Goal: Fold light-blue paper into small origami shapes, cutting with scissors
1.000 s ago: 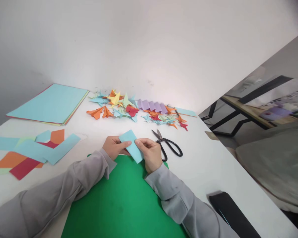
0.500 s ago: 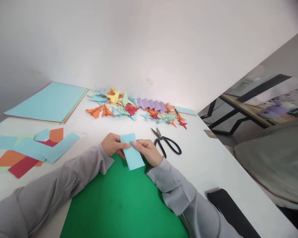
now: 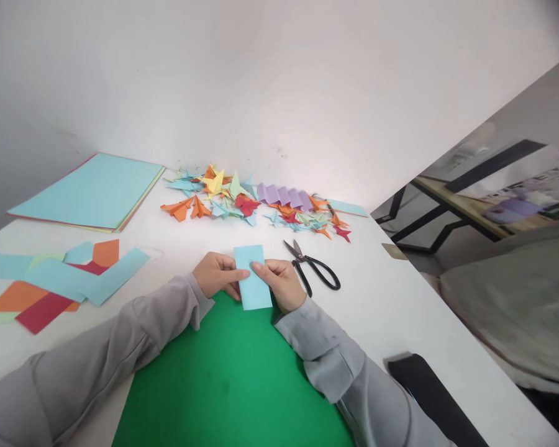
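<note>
Between my two hands is a small light-blue rectangle of paper [image 3: 255, 294], held nearly upright above the far edge of a green mat [image 3: 233, 379]. My left hand [image 3: 215, 274] pinches its left side, thumb on the front face. From the right, my right hand [image 3: 283, 282] grips the paper too, its thumb pressed near the middle. The fingers behind the paper are hidden. Just right of my right hand lies a pair of black-handled scissors [image 3: 313, 264], blades slightly apart.
Cut paper strips [image 3: 58, 279] in several colours lie at the left, below a stack of large sheets [image 3: 93, 192]. Along the wall sit folded paper pieces [image 3: 214, 185] and a purple pleated strip [image 3: 284, 197]. A black flat object [image 3: 433, 397] rests at the right, near the table edge.
The blue paper has turned from a tilt to nearly straight up and shifted slightly up and right. Both hands still hold it, with the fingers moved a little.
</note>
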`<state>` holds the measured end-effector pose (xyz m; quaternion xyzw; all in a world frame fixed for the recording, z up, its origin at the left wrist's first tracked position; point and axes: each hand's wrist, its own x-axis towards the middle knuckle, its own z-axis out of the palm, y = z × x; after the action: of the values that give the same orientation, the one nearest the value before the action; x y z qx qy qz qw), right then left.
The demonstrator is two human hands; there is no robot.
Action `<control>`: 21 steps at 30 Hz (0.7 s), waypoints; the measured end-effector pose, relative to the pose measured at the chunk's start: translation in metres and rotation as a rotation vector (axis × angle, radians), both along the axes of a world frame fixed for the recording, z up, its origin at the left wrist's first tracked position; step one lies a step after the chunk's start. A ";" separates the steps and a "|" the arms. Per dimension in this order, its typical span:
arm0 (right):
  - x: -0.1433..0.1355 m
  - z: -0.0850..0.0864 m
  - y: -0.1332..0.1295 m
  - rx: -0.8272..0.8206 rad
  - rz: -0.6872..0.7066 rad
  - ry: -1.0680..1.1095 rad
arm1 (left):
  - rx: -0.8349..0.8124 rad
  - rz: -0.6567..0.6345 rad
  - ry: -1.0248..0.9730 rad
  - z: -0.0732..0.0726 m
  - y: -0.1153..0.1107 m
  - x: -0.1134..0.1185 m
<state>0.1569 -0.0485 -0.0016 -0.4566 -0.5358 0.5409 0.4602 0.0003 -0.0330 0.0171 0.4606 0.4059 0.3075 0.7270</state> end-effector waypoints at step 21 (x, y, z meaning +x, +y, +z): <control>-0.004 0.000 -0.001 0.045 -0.110 -0.002 | 0.027 -0.024 0.038 0.002 -0.002 0.002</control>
<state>0.1529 -0.0493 -0.0015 -0.4754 -0.5222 0.5023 0.4989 0.0020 -0.0347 0.0194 0.4809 0.4098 0.2954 0.7166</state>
